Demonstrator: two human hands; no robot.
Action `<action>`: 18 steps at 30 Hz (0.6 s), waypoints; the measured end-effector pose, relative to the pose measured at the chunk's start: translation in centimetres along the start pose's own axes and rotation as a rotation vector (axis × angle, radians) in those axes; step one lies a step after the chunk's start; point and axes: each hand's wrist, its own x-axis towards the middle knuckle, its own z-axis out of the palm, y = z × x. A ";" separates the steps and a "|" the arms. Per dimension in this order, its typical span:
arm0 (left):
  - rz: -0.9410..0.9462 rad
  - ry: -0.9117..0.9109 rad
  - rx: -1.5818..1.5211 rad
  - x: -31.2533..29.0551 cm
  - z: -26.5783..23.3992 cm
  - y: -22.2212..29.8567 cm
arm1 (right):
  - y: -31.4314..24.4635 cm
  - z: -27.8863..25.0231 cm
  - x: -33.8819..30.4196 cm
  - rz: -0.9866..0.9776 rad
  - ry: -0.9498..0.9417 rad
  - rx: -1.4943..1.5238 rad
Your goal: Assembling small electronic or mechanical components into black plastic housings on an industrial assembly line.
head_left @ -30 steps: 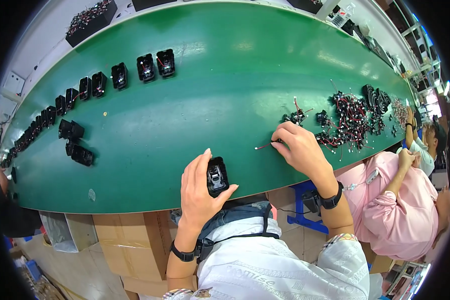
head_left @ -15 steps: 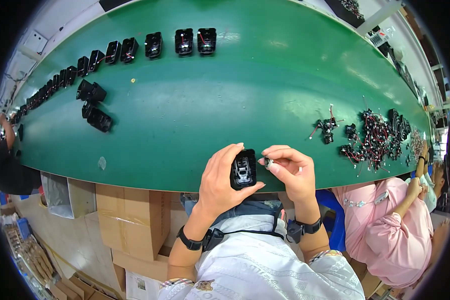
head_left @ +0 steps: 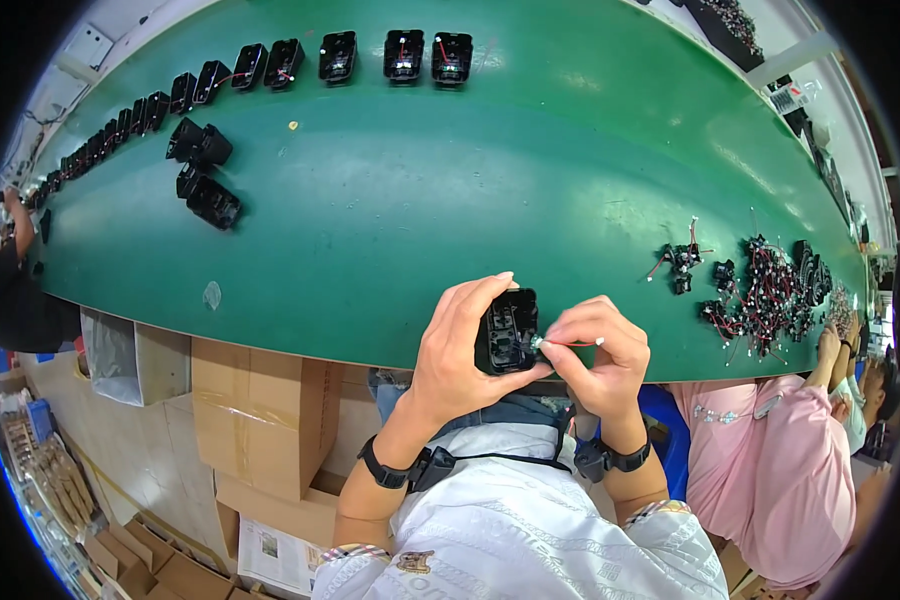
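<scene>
My left hand [head_left: 460, 340] is wrapped round a black plastic housing [head_left: 513, 325], an open-topped box with moulded ribs inside, held above the table's near edge. My right hand [head_left: 608, 355] comes in from the right, thumb and fingers pinched on a small light-coloured part [head_left: 537, 343]. That part is at the housing's right wall, near its lower corner; whether it touches cannot be made out. A white connector [head_left: 599, 341] shows at the right fingers.
Similar black housings [head_left: 403, 56] line the far edge of the green table [head_left: 370, 250], curving left. A few loose housings [head_left: 210, 200] lie nearer. Black parts with red wires [head_left: 760, 300] are heaped at right, beside a co-worker in pink [head_left: 770, 470]. Cardboard boxes [head_left: 260, 410] stand below left.
My right hand has brought the small part in from beside the housing to its right wall. The housing has tilted in my left hand. The whole view has shifted slightly.
</scene>
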 end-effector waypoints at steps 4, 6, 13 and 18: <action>0.041 0.015 0.016 -0.1 0.4 -0.5 | -0.3 0.2 -0.1 0.002 -0.044 -0.073; 0.074 0.016 0.025 0.0 0.5 -0.7 | -0.8 0.6 0.2 0.026 0.055 -0.080; 0.058 0.045 0.028 0.0 0.5 -0.6 | -0.3 1.4 -0.2 -0.128 0.090 -0.103; 0.077 0.041 0.052 0.1 0.5 -0.9 | -0.2 2.1 -0.2 -0.220 0.085 -0.129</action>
